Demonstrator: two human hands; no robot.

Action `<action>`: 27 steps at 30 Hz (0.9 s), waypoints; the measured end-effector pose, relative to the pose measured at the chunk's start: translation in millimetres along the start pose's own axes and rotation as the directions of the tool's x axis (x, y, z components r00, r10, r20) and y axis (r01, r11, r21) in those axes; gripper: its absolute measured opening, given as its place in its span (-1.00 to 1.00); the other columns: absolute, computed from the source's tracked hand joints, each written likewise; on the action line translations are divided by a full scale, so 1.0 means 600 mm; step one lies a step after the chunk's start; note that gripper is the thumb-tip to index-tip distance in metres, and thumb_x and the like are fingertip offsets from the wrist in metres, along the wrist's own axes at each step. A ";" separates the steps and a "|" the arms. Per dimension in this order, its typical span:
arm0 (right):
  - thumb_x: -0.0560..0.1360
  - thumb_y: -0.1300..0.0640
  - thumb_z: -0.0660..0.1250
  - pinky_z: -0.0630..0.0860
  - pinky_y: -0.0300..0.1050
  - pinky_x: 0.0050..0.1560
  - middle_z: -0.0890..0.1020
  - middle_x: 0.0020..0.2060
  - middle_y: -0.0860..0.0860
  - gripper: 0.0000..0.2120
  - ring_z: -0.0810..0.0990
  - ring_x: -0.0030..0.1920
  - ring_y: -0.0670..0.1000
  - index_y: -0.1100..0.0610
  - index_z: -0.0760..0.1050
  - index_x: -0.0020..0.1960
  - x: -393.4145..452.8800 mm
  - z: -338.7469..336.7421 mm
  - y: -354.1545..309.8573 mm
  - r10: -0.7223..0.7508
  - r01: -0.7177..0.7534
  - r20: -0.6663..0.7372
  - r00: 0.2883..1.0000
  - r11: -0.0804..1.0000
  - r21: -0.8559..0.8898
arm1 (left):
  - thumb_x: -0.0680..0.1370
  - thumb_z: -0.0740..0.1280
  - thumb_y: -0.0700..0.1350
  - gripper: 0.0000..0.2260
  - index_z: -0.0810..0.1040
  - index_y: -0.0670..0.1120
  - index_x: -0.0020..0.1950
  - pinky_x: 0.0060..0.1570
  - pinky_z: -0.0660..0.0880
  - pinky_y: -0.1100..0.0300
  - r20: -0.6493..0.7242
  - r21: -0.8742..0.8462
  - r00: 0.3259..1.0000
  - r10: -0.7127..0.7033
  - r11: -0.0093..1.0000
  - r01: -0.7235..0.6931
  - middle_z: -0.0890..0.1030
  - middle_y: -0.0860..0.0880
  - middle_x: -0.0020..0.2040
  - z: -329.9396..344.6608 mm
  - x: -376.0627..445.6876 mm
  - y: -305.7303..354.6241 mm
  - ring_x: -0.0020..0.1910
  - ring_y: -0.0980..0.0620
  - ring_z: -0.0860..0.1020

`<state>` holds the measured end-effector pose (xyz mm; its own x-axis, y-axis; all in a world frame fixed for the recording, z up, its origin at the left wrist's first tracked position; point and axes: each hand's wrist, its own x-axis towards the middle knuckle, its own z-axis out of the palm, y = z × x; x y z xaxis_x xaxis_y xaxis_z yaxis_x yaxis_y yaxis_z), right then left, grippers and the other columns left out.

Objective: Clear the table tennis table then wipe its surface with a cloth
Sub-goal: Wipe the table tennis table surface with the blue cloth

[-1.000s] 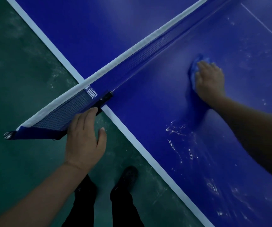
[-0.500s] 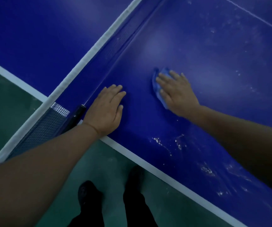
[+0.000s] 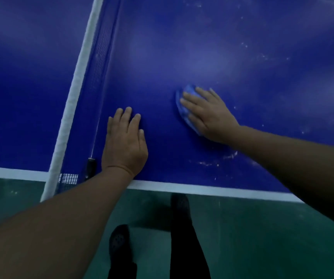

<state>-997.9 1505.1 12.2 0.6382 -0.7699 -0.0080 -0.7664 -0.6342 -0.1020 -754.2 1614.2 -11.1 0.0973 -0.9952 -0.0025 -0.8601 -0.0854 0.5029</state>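
The blue table tennis table [image 3: 182, 47] fills the upper part of the head view. My right hand [image 3: 208, 113] lies flat on a small blue cloth [image 3: 184, 105] and presses it to the surface; only the cloth's left edge shows past my fingers. My left hand [image 3: 125, 141] rests flat on the table with straight fingers, just right of the net and near the table's front edge. White dust streaks [image 3: 222, 158] lie on the surface below my right forearm.
The net [image 3: 75, 87] with its white top band runs from the upper middle down to the front edge, held by a black clamp [image 3: 90, 164]. A white line [image 3: 202, 188] borders the table. Below are the green floor [image 3: 262, 238] and my dark shoes [image 3: 120, 238].
My left hand left the net post and now rests flat on the table. My right hand slid the cloth toward the net and the near edge. The view has swung round.
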 end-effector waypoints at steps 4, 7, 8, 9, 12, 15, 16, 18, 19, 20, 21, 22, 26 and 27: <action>0.64 -0.06 0.11 0.12 0.23 0.49 0.41 0.47 0.04 -0.54 0.30 0.49 0.24 0.07 0.39 0.48 0.017 0.018 -0.080 -0.147 0.148 0.044 0.988 0.989 -0.020 | 0.64 -0.01 -0.02 -0.53 0.34 -0.15 0.51 0.51 -0.31 0.16 -0.004 -0.046 1.000 0.014 0.999 -0.014 0.22 -0.14 0.58 0.002 -0.001 -0.004 0.59 -0.10 0.04; 0.64 -0.13 0.10 0.06 0.19 0.55 0.38 0.49 -0.02 -0.53 0.21 0.54 0.18 -0.01 0.36 0.49 -0.073 0.025 -0.131 -0.488 0.488 0.194 0.851 0.871 0.049 | 0.65 -0.02 -0.01 -0.53 0.35 -0.13 0.50 0.53 -0.27 0.10 0.000 -0.057 1.000 0.010 0.998 -0.010 0.21 -0.13 0.58 0.003 0.000 -0.008 0.59 -0.10 0.03; 0.64 -0.11 0.12 0.10 0.20 0.54 0.39 0.48 -0.03 -0.55 0.23 0.54 0.17 -0.02 0.38 0.49 -0.106 0.025 -0.136 -0.576 0.572 0.211 0.790 0.816 0.086 | 0.65 -0.02 -0.01 -0.53 0.35 -0.12 0.50 0.54 -0.25 0.07 0.001 -0.054 1.000 0.010 0.999 -0.010 0.21 -0.14 0.58 0.004 0.001 -0.008 0.59 -0.10 0.02; 0.65 -0.08 0.15 0.18 0.21 0.51 0.42 0.46 -0.04 -0.58 0.27 0.52 0.17 -0.02 0.41 0.47 -0.133 0.024 -0.131 -0.634 0.627 0.212 0.744 0.772 0.105 | 0.65 -0.02 0.00 -0.53 0.34 -0.11 0.51 0.54 -0.24 0.05 0.006 -0.050 1.000 0.013 0.999 -0.012 0.20 -0.14 0.58 0.004 0.000 -0.008 0.59 -0.10 0.01; 0.65 -0.06 0.19 0.20 0.18 0.51 0.44 0.44 -0.06 -0.60 0.32 0.49 0.15 -0.01 0.43 0.46 -0.162 0.009 -0.086 -0.678 0.685 0.264 0.686 0.724 0.083 | 0.65 -0.01 -0.01 -0.54 0.35 -0.12 0.50 0.55 -0.22 0.00 0.014 -0.041 1.000 0.022 0.999 -0.022 0.20 -0.17 0.58 0.006 -0.001 -0.006 0.59 -0.12 0.02; 0.62 -0.08 0.15 0.11 0.18 0.53 0.41 0.46 -0.03 -0.55 0.28 0.50 0.20 0.02 0.40 0.46 -0.136 -0.005 -0.041 -0.549 0.585 0.286 0.786 0.809 -0.055 | 0.66 0.01 -0.02 -0.56 0.37 -0.14 0.49 0.56 -0.20 -0.03 0.015 -0.044 1.000 0.022 0.999 -0.022 0.20 -0.18 0.57 0.003 0.000 -0.005 0.59 -0.14 0.03; 0.62 -0.07 0.14 0.16 0.22 0.51 0.44 0.44 0.02 -0.55 0.30 0.49 0.23 0.06 0.44 0.44 -0.124 -0.008 -0.034 -0.437 0.470 0.246 0.865 0.878 -0.089 | 0.66 0.02 -0.02 -0.56 0.37 -0.14 0.49 0.56 -0.20 -0.03 0.017 -0.044 1.000 0.021 0.999 -0.021 0.20 -0.18 0.58 0.001 0.000 -0.005 0.59 -0.14 0.03; 0.62 0.00 0.17 0.24 0.28 0.45 0.50 0.39 0.08 -0.59 0.36 0.45 0.29 0.12 0.52 0.38 -0.104 -0.006 -0.042 -0.114 0.123 0.110 0.987 0.989 -0.079 | 0.66 0.02 -0.02 -0.56 0.36 -0.14 0.50 0.56 -0.20 -0.03 0.025 -0.032 0.999 0.023 0.999 -0.022 0.19 -0.18 0.58 -0.001 0.000 -0.007 0.59 -0.14 0.02; 0.61 0.03 0.17 0.25 0.28 0.43 0.52 0.37 0.09 -0.61 0.39 0.43 0.29 0.14 0.54 0.36 -0.098 0.001 -0.062 0.052 -0.051 0.027 0.998 0.997 -0.062 | 0.67 0.02 -0.03 -0.56 0.35 -0.13 0.50 0.56 -0.20 -0.03 0.031 -0.023 0.999 0.026 0.999 -0.025 0.18 -0.18 0.58 0.000 0.000 -0.007 0.59 -0.14 0.02; 0.61 0.04 0.16 0.24 0.27 0.43 0.53 0.37 0.09 -0.61 0.40 0.43 0.29 0.13 0.54 0.36 -0.097 0.012 -0.095 0.188 -0.189 -0.040 0.981 0.981 -0.043 | 0.68 0.04 -0.03 -0.57 0.34 -0.14 0.51 0.56 -0.20 -0.04 0.038 -0.015 0.999 0.029 0.999 -0.028 0.17 -0.18 0.58 0.000 0.000 -0.007 0.59 -0.14 0.01; 0.61 0.03 0.15 0.22 0.25 0.44 0.52 0.38 0.08 -0.60 0.39 0.43 0.27 0.12 0.52 0.37 -0.102 0.024 -0.130 0.262 -0.264 -0.074 0.962 0.964 -0.018 | 0.68 0.05 -0.03 -0.58 0.34 -0.14 0.51 0.56 -0.20 -0.05 0.044 -0.011 0.999 0.029 1.000 -0.028 0.17 -0.18 0.58 0.000 0.000 -0.008 0.59 -0.14 0.01; 0.63 0.01 0.14 0.19 0.23 0.46 0.50 0.40 0.06 -0.60 0.37 0.45 0.25 0.11 0.50 0.39 -0.119 0.035 -0.160 0.263 -0.263 -0.069 0.962 0.965 0.007 | 0.68 0.05 -0.02 -0.57 0.34 -0.14 0.51 0.56 -0.20 -0.06 0.047 -0.007 0.999 0.026 1.000 -0.025 0.17 -0.18 0.58 -0.001 -0.001 -0.008 0.59 -0.14 0.00; 0.63 -0.01 0.14 0.23 0.21 0.46 0.47 0.42 0.08 -0.58 0.36 0.45 0.24 0.13 0.49 0.40 -0.255 0.042 -0.159 0.383 -0.381 -0.020 0.924 0.923 0.053 | 0.64 0.03 0.03 -0.52 0.34 -0.15 0.50 0.56 -0.18 -0.08 0.053 0.009 0.998 0.028 1.000 -0.029 0.16 -0.19 0.58 -0.002 -0.001 -0.004 0.59 -0.15 0.01; 0.62 -0.01 0.10 0.26 0.23 0.44 0.47 0.42 0.11 -0.55 0.36 0.44 0.28 0.16 0.48 0.40 -0.288 0.035 -0.137 0.553 -0.551 -0.029 0.833 0.833 0.048 | 0.64 0.06 0.02 -0.53 0.34 -0.16 0.50 0.56 -0.18 -0.09 0.056 0.009 0.998 0.029 1.000 -0.029 0.16 -0.20 0.58 -0.001 -0.001 -0.002 0.59 -0.16 0.01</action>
<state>-1043.7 1691.7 0.8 0.1055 -0.9938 -0.0338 -0.9867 -0.1004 -0.1282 -752.7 1615.2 -11.1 0.0446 -0.9983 -0.0363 -0.8669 -0.0567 0.4953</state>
